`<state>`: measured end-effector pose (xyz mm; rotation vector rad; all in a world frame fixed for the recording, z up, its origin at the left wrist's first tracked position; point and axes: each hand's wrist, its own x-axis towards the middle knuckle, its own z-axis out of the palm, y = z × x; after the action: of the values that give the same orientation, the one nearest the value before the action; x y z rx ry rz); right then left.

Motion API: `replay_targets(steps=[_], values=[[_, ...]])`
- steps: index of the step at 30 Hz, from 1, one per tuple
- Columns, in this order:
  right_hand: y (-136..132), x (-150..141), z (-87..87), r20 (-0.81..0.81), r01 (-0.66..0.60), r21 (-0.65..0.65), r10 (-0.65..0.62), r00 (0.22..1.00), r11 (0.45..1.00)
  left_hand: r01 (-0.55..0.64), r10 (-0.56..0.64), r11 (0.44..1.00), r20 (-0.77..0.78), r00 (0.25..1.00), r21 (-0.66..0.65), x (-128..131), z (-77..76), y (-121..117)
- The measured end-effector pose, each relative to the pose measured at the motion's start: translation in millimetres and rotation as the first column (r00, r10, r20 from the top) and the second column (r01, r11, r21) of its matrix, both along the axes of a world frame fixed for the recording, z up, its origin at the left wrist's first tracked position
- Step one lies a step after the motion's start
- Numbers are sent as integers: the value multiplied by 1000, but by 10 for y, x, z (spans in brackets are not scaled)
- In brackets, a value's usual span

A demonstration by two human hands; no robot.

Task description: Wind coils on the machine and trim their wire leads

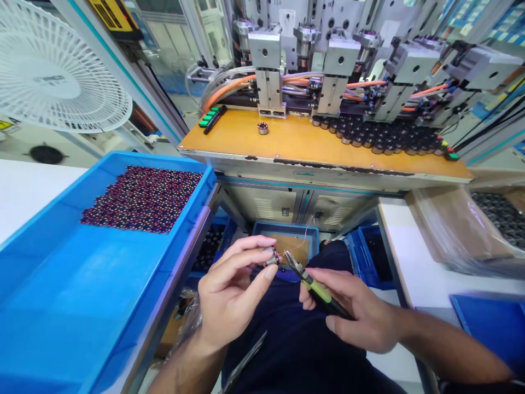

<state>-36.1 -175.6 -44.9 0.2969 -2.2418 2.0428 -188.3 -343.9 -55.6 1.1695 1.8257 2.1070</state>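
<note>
Between the thumb and fingers of my left hand (235, 287) is a small wound motor stator (271, 256), its coil side turned to the right. Fine copper wire (305, 235) trails from it, curving up and to the right. My right hand (356, 306) is wrapped round a pair of pliers (315, 290) with green and black handles. The pliers' jaws point up and left, close beside the stator's wire ends. Whether the jaws touch the wire I cannot tell.
On my left, a blue tray (49, 306) holds many wound stators (143, 197). Ahead, an orange bench (229, 137) bears a single metal ring part (262, 128), a marker (215, 119) and rows of black parts (381, 134) under machine heads (264, 52). A fan (57, 76) stands far left.
</note>
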Motion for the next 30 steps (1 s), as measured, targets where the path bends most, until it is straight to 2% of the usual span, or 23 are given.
replay_targets(steps=[13,19,23,26,30], values=[[-26,34,-22,42,20,-50,-18,999,999,24,-24,1000,-16,1000,18,-3,11,40],[-55,51,-60,76,70,42,-73,994,997,28,-28,999,-16,999,19,-7,1,29],[-44,33,-48,228,104,78,-119,966,992,34,-34,999,-26,999,9,-18,-11,22],[-24,30,-33,313,128,27,-130,941,991,45,-43,999,-89,995,21,-40,-29,27],[13,93,9,257,143,-32,-130,958,989,29,1,991,-227,974,128,-73,-62,46]])
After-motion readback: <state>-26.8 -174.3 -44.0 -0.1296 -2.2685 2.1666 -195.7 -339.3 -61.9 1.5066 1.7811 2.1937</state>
